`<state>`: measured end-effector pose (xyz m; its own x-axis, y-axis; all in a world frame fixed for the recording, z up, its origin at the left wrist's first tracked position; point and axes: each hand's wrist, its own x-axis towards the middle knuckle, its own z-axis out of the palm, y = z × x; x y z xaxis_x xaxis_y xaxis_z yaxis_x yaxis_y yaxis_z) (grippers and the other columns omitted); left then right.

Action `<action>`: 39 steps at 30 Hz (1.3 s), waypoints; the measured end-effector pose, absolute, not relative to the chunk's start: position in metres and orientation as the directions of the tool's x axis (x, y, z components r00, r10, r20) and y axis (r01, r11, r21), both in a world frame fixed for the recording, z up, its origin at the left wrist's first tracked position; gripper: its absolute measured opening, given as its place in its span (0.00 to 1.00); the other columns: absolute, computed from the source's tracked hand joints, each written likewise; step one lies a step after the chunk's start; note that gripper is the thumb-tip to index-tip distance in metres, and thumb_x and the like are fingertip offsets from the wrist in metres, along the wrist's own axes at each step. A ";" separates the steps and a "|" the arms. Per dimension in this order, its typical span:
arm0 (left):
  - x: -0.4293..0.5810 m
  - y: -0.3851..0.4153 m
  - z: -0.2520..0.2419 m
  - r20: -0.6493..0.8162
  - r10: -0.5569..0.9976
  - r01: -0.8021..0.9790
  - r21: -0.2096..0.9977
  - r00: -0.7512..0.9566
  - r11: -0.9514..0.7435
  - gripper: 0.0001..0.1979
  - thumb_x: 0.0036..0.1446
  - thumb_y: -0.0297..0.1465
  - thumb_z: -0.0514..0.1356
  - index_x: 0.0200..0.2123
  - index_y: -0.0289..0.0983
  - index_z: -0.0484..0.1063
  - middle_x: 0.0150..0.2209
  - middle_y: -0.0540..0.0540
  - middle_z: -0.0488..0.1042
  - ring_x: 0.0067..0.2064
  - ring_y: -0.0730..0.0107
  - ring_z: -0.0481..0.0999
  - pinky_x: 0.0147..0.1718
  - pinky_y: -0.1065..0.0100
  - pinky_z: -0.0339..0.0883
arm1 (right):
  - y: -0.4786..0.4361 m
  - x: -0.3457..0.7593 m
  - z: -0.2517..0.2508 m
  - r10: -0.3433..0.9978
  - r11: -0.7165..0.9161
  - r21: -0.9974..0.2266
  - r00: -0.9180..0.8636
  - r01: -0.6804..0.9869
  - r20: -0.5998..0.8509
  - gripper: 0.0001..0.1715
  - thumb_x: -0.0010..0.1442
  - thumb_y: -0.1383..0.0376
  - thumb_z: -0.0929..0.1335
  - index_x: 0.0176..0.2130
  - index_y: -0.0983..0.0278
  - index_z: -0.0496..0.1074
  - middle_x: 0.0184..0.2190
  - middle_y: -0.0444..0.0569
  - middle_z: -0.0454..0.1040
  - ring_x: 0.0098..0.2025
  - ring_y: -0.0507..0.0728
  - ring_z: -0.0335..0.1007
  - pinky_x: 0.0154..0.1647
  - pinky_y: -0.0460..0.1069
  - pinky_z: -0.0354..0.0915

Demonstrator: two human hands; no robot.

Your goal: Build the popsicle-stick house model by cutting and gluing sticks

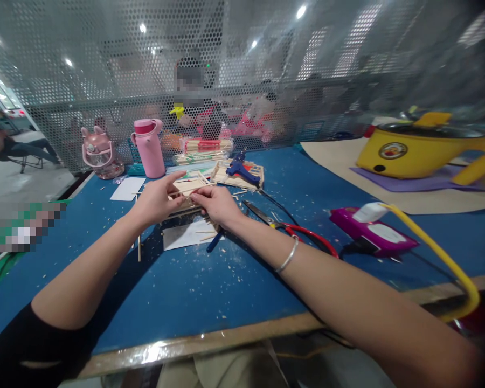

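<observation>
A small model of thin wooden sticks [181, 211] lies on the blue table, partly hidden under both hands. My right hand [220, 203] pinches a thin wooden stick [186, 192] just above it, thumb and forefinger closed at its right end. My left hand [157, 200] is beside the model on the left, with forefinger and thumb spread apart near the stick's other end. Whether its inner fingers touch the stick is hard to tell. Beneath the model is a white paper [186, 237] with loose sticks on it. A blue-handled tool [214, 242] pokes out beside my right wrist.
Behind the hands, a blue glue gun [244, 171] rests on another wooden frame [220, 175]. Red-handled pliers [275, 222] lie right of my hand. A pink bottle [149, 151], clear pink jug [101, 156], purple power strip [374, 234] and yellow pot [412, 153] stand around. Wood scraps litter the table.
</observation>
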<state>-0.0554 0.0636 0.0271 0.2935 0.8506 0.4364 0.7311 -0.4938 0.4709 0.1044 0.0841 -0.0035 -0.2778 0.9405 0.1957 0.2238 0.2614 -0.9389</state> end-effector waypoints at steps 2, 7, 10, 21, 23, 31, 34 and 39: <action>-0.056 0.063 0.027 0.405 0.856 0.709 0.496 0.323 -0.502 0.31 0.46 0.30 0.57 0.55 0.34 0.57 0.27 0.46 0.74 0.26 0.72 0.69 0.27 0.70 0.60 | 0.084 0.104 -0.004 0.941 0.260 -0.938 -0.277 0.229 0.193 0.08 0.52 0.66 0.64 0.29 0.66 0.72 0.17 0.40 0.64 0.15 0.45 0.54 0.17 0.43 0.52; -0.057 0.063 0.027 0.389 0.851 0.659 0.543 0.352 -0.521 0.36 0.43 0.29 0.60 0.57 0.36 0.53 0.30 0.46 0.73 0.29 0.71 0.70 0.29 0.70 0.61 | 0.086 0.104 -0.006 0.940 0.271 -0.934 -0.272 0.234 0.205 0.08 0.52 0.65 0.64 0.29 0.66 0.71 0.16 0.40 0.63 0.15 0.45 0.53 0.17 0.43 0.52; -0.056 0.063 0.027 0.416 0.856 0.653 0.563 0.307 -0.507 0.38 0.41 0.29 0.61 0.57 0.37 0.52 0.30 0.46 0.73 0.30 0.71 0.70 0.29 0.71 0.61 | 0.086 0.104 -0.006 0.940 0.274 -0.931 -0.273 0.241 0.206 0.08 0.52 0.65 0.64 0.29 0.66 0.71 0.16 0.40 0.63 0.15 0.44 0.54 0.16 0.43 0.52; -0.052 0.063 0.024 0.452 0.862 0.720 0.517 0.228 -0.462 0.33 0.44 0.33 0.60 0.56 0.38 0.57 0.29 0.45 0.75 0.28 0.70 0.71 0.28 0.70 0.60 | 0.083 0.104 -0.004 0.942 0.276 -0.939 -0.253 0.206 0.221 0.09 0.51 0.65 0.65 0.28 0.67 0.72 0.19 0.42 0.67 0.16 0.44 0.55 0.16 0.43 0.55; -0.052 0.062 0.024 0.459 0.862 0.729 0.511 0.217 -0.455 0.33 0.44 0.33 0.60 0.55 0.37 0.58 0.28 0.45 0.75 0.28 0.69 0.71 0.28 0.70 0.60 | 0.082 0.104 -0.003 0.946 0.256 -0.948 -0.249 0.189 0.206 0.08 0.51 0.65 0.65 0.29 0.67 0.72 0.18 0.42 0.67 0.15 0.44 0.55 0.16 0.43 0.54; -0.051 0.062 0.025 0.455 0.866 0.758 0.485 0.209 -0.437 0.29 0.45 0.32 0.60 0.53 0.36 0.61 0.29 0.45 0.75 0.29 0.69 0.72 0.29 0.69 0.61 | 0.085 0.100 -0.006 0.947 0.126 -0.991 -0.305 0.051 0.105 0.13 0.44 0.75 0.66 0.35 0.69 0.69 0.29 0.47 0.72 0.19 0.45 0.60 0.18 0.43 0.61; -0.051 0.062 0.026 0.430 0.875 0.767 0.478 0.221 -0.428 0.29 0.46 0.33 0.59 0.53 0.36 0.60 0.30 0.46 0.75 0.30 0.70 0.72 0.29 0.70 0.61 | 0.087 0.097 -0.007 0.949 0.125 -0.992 -0.292 0.003 0.119 0.12 0.44 0.74 0.67 0.33 0.69 0.69 0.28 0.46 0.72 0.19 0.44 0.60 0.16 0.42 0.59; -0.051 0.062 0.027 0.424 0.875 0.766 0.473 0.235 -0.435 0.29 0.46 0.33 0.59 0.53 0.36 0.60 0.30 0.46 0.75 0.30 0.71 0.72 0.29 0.70 0.61 | 0.085 0.095 -0.006 0.955 0.113 -0.994 -0.275 -0.013 0.112 0.11 0.44 0.74 0.67 0.33 0.68 0.69 0.26 0.44 0.71 0.18 0.44 0.58 0.15 0.42 0.57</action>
